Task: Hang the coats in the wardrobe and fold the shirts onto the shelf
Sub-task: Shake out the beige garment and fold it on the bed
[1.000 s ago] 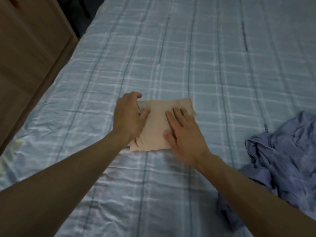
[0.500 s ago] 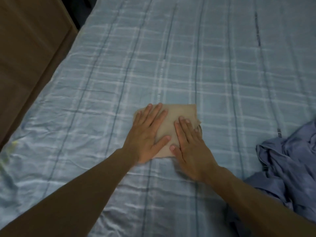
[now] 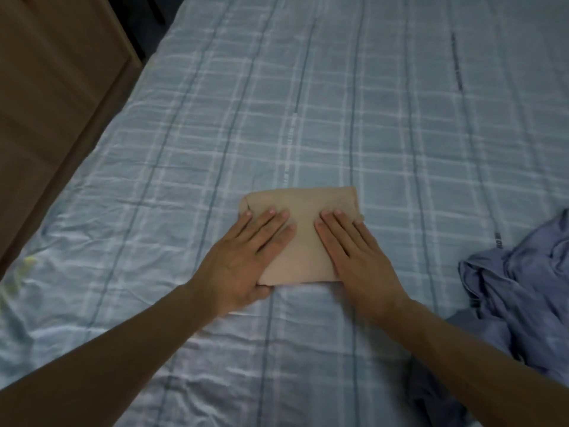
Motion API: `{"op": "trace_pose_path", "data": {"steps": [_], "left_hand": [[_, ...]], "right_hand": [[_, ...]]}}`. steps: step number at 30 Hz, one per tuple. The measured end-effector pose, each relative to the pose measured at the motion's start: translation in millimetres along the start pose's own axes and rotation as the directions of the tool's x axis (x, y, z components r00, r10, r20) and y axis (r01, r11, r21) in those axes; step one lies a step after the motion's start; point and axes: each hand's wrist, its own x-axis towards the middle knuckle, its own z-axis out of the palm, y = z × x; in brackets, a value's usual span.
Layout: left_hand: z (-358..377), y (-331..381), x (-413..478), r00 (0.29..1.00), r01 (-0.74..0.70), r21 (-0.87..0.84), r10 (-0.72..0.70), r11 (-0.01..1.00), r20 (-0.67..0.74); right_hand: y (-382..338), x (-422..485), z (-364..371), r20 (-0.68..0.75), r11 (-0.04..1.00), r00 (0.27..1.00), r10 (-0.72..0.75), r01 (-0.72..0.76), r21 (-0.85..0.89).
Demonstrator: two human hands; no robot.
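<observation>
A beige shirt (image 3: pixel 303 238), folded into a small square, lies flat on the blue checked bed (image 3: pixel 338 118). My left hand (image 3: pixel 246 260) presses its left half with straight fingers, the thumb tucked at the near left corner. My right hand (image 3: pixel 357 254) lies flat on its right half, fingers pointing away from me. A crumpled blue-grey garment (image 3: pixel 523 288) lies unfolded at the bed's right edge, apart from both hands.
A brown wooden wardrobe or cabinet side (image 3: pixel 55 103) runs along the bed's left edge. A dark gap (image 3: pixel 147 26) shows at the top left between cabinet and bed. A bit of yellowish fabric (image 3: pixel 18 272) shows at the far left edge.
One second ago my left hand was curled at the shirt's left edge; it then flattened onto the shirt. Both hands now lie spread further apart on the folded square.
</observation>
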Motion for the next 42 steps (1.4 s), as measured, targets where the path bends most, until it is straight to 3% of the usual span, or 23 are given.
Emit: {"op": "trace_pose_path", "data": {"steps": [3,8,12,19,23,27,31,35,42], "left_hand": [[-1.8,-4.5,8.0,1.000,-0.029,0.083,0.029,0.996,-0.001],[1.8,-7.8,11.8,0.968,-0.073,0.118,0.099,0.990,-0.229],[-0.4,-7.6,15.9,0.951,-0.060,0.042,0.070,0.997,-0.300],[-51.9,-8.2,3.0,0.955,-0.031,-0.153,-0.016,0.988,-0.298],[-114.6,8.5,-19.1,0.942,0.023,-0.266,-0.110,0.964,-0.318],[-198.4,35.2,-49.2,0.919,0.126,-0.389,-0.255,0.913,-0.300],[-288.3,77.7,-98.1,0.921,0.181,-0.314,-0.273,0.932,-0.279],[-376.8,124.1,-157.6,0.876,0.271,-0.249,-0.345,0.930,-0.337],[-515.5,192.7,-256.8,0.793,0.399,-0.150,-0.423,0.904,-0.438]], "right_hand": [[5.7,9.1,4.0,-0.037,0.999,0.998,-0.050,0.050,-0.014],[13.8,15.3,6.7,-0.077,0.997,0.994,-0.080,0.080,0.004],[17.4,17.6,2.1,-0.081,0.990,0.995,-0.060,0.070,0.126],[14.1,13.2,-48.9,-0.018,0.938,1.000,0.001,0.006,0.347],[-8.3,6.8,-114.6,-0.044,0.922,0.999,0.009,0.008,0.386],[-44.2,-12.6,-185.2,-0.044,0.947,0.992,-0.118,0.126,0.296],[-90.3,-33.6,-247.3,-0.210,0.936,0.973,-0.101,0.164,0.311],[-132.6,-48.8,-316.8,-0.353,0.893,0.921,-0.162,0.289,0.345],[-227.7,-63.2,-438.1,-0.437,0.801,0.850,-0.295,0.469,0.371]]}}
